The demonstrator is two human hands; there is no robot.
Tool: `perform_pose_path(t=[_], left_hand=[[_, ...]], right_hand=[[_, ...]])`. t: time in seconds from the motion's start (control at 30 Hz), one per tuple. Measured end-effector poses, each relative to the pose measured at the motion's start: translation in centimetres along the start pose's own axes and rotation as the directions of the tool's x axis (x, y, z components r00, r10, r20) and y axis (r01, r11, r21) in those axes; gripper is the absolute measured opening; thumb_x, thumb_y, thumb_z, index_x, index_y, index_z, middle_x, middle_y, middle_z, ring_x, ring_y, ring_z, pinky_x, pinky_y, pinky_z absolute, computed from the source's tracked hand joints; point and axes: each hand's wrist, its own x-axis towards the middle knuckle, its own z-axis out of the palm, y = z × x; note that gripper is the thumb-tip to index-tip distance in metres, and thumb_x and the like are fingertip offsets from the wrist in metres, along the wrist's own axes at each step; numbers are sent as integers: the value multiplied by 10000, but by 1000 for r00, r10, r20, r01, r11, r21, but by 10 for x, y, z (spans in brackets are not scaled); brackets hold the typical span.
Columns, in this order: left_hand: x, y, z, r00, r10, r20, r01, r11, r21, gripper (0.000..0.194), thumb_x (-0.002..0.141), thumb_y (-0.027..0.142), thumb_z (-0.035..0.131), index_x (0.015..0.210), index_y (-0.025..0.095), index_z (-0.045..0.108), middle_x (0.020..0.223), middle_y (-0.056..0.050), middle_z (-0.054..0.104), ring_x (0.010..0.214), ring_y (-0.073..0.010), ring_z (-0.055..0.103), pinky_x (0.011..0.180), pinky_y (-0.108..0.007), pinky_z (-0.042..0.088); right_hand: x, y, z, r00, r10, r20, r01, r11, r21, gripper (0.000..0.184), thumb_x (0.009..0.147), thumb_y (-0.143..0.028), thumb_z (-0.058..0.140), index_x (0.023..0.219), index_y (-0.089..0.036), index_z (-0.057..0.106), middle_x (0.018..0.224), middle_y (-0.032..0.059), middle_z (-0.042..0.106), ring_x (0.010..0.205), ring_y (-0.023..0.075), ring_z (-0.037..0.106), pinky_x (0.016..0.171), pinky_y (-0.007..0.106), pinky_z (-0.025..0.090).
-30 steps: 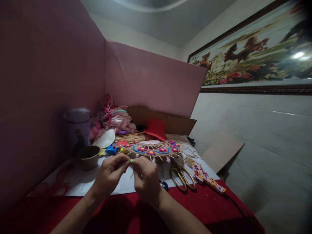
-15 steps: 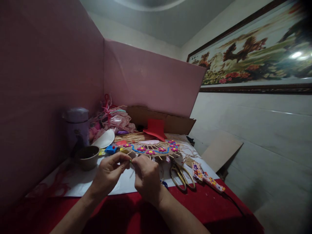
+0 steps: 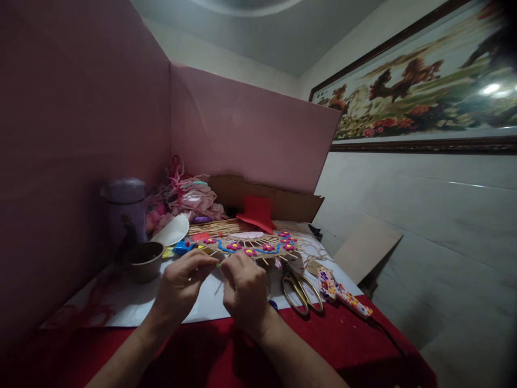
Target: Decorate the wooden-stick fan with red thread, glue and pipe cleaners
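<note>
My left hand (image 3: 182, 285) and my right hand (image 3: 247, 288) meet above the near part of the white sheet (image 3: 204, 304), fingertips pinched and almost touching. Between them shows a tiny green piece (image 3: 218, 264), too small to name, partly hidden by the fingers. Just behind the hands lies a fan-shaped craft piece (image 3: 258, 249) of thin sticks, decorated with pink flowers with yellow centres and a wavy blue line. Gold-handled scissors (image 3: 301, 295) rest to the right of my right hand.
A flower-patterned glue gun (image 3: 343, 296) with a cord lies at right on the red cloth (image 3: 323, 345). Leftward stand a bowl (image 3: 146, 264) and a lilac flask (image 3: 123, 210). Behind are a white paper plate (image 3: 173, 230), crumpled pink material (image 3: 194, 196), thin sticks (image 3: 218, 226) and red paper (image 3: 256, 213).
Both hands stay in nearly the same place, still pinched together. The right hand's fingers have shifted slightly, and the green piece shows a little more between the fingertips.
</note>
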Motion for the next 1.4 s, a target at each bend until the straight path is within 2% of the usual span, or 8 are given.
perform_pose_path(t=[0.3, 0.53, 0.63, 0.73, 0.83, 0.97, 1.23, 1.4], left_hand=[[-5, -10, 1, 920, 342, 192, -392, 801, 453, 192, 865, 131, 466, 781, 156, 637, 756, -58, 677, 690, -151, 640, 644, -244, 484], [-6, -2, 2, 997, -79, 4, 76, 969, 236, 130, 799, 248, 575, 735, 159, 644, 644, -16, 631, 582, -121, 567, 551, -223, 423], [-4, 2, 3, 902, -431, -6, 428, 896, -116, 227, 755, 379, 622, 709, 157, 618, 531, 27, 524, 442, -79, 435, 413, -195, 322], [-2, 3, 4, 751, -645, 143, 632, 639, -438, 330, 672, 459, 688, 709, 152, 575, 468, 71, 435, 353, -32, 283, 341, -165, 183], [1, 4, 3, 706, -664, 248, 672, 516, -531, 368, 610, 450, 743, 710, 145, 562, 465, 73, 449, 335, -12, 248, 335, -153, 145], [2, 4, 0, 732, -609, 306, 673, 576, -464, 338, 645, 437, 725, 734, 145, 580, 450, 89, 402, 348, -13, 246, 344, -147, 146], [0, 4, -1, 803, -495, 331, 559, 818, -133, 288, 690, 404, 660, 625, 132, 593, 514, 42, 458, 394, -27, 296, 356, -160, 190], [-2, 1, 5, 732, -616, 291, 680, 677, -280, 335, 641, 427, 703, 579, 152, 522, 438, 74, 386, 359, -22, 257, 341, -157, 156]], right_hand=[[0, 6, -2, 998, -45, 38, 47, 997, -62, 142, 763, -66, 468, 774, -172, 562, 797, 64, 564, 764, 199, 517, 645, 288, 380], [-1, 0, 0, 997, 19, -76, 0, 968, 251, 137, 871, -120, 441, 798, -168, 546, 749, 44, 564, 711, 168, 519, 647, 281, 392], [-3, -3, 5, 999, -31, -45, 46, 923, 382, 131, 842, -96, 452, 800, -167, 553, 743, 41, 558, 721, 165, 521, 647, 274, 401], [-3, -3, 9, 1000, -13, -20, 21, 885, 466, 134, 828, -88, 469, 783, -168, 566, 734, 32, 552, 718, 156, 526, 645, 260, 404], [-2, -2, 11, 990, 138, -29, -106, 867, 487, 138, 827, -86, 497, 746, -170, 571, 708, 16, 556, 681, 139, 533, 627, 241, 397], [-1, 2, 9, 975, 213, -55, -173, 898, 405, 141, 824, -69, 495, 774, -168, 581, 742, 28, 586, 704, 151, 550, 646, 250, 397], [0, 9, 7, 998, 38, -45, -22, 949, 314, 164, 841, -78, 453, 772, -180, 561, 742, 36, 571, 714, 168, 535, 656, 270, 400], [-3, 3, 10, 997, -34, -63, 54, 929, 366, 156, 862, -112, 434, 763, -180, 533, 712, 35, 555, 691, 164, 521, 631, 272, 398]])
